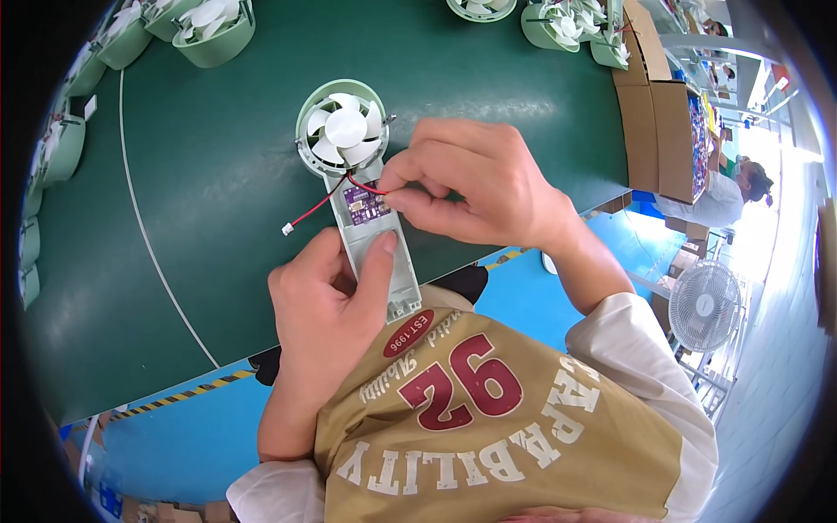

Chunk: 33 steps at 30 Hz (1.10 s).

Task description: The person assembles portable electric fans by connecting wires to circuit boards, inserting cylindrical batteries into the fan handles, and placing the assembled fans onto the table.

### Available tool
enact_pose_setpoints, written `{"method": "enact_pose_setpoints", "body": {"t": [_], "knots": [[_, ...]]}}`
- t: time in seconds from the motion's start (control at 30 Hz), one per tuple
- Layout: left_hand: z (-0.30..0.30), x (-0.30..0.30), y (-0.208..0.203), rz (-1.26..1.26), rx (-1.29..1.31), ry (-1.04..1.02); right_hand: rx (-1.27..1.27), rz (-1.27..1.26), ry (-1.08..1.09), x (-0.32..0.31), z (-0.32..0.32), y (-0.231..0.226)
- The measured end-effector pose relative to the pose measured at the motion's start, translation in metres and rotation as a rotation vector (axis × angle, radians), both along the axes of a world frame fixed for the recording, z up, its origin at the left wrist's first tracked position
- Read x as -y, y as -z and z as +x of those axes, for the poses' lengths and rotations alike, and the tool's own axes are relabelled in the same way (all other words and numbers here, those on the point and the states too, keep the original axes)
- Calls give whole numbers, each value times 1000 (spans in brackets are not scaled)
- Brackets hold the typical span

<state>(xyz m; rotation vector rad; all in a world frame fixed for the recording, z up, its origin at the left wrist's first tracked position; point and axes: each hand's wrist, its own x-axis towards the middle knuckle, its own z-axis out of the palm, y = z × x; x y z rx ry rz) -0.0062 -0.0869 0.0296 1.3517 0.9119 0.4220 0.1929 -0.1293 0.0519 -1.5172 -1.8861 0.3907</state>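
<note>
My left hand (318, 305) is closed round the pale green handle housing (384, 261) of a small handheld fan, its thumb lying along the open tray. At the far end, a round green ring surrounds white fan blades (346, 128). A purple circuit board (359, 206) lies inside the handle just below that ring. My right hand (475, 183) pinches a red wire (366, 186) at the board's right edge; the wire's end is hidden by the fingertips. Another red and black lead (316, 209) hangs out to the left, ending in a white plug (287, 229).
Several similar green fan units (214, 44) line the left and far edges of the green table (218, 157). A cardboard box (658, 131) stands at the far right. Beyond it are a person (728, 187) and a standing fan (704, 305). The table's near edge has striped tape.
</note>
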Motion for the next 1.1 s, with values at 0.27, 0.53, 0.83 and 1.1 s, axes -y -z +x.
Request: {"method": "enact_pose_setpoints", "body": {"t": [0.27, 0.53, 0.83, 1.1], "knots": [[-2, -2, 2, 49, -48, 20, 143, 175, -72, -6, 0, 4], [-2, -2, 5, 51, -60, 18, 195, 88, -127, -8, 0, -5], [-3, -2, 11, 51, -66, 26, 489, 43, -173, -3, -7, -17], [-2, -3, 9, 32, -50, 27, 310, 0, -95, 3, -13, -10]]}}
